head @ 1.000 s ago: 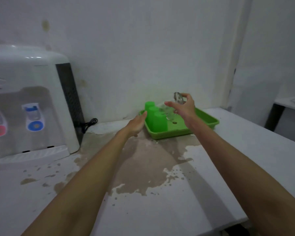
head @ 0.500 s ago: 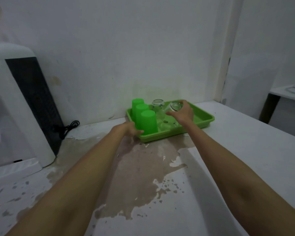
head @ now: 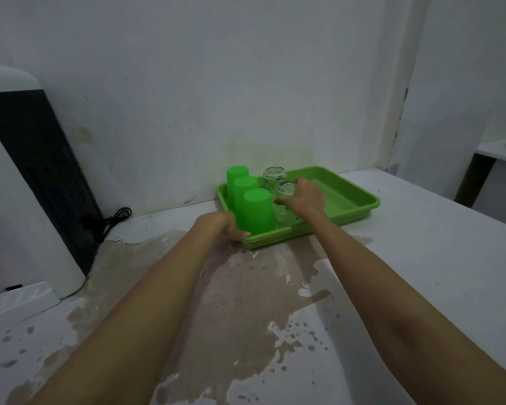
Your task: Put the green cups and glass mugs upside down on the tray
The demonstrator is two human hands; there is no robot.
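A green tray (head: 351,200) sits on the white counter against the wall. Three green cups stand upside down in a row along its left side: the nearest (head: 259,211), the middle (head: 246,185) and the far one (head: 237,173). Beside them a glass mug (head: 273,178) stands upside down at the back. A second glass mug (head: 287,190), also bottom up, is under my right hand (head: 303,198), whose fingers wrap over it. My left hand (head: 225,226) grips the tray's near left corner, just below the nearest cup.
A white and black water dispenser (head: 27,176) stands at the left, with a black cable (head: 111,220) coiled by the wall. The counter's surface (head: 231,302) is worn and stained brown in front of the tray. A second table (head: 497,150) is at the far right.
My right hand has lowered the glass mug from mid-air down into the tray beside the cups. My left hand moved onto the tray's corner. The view swung right and closer.
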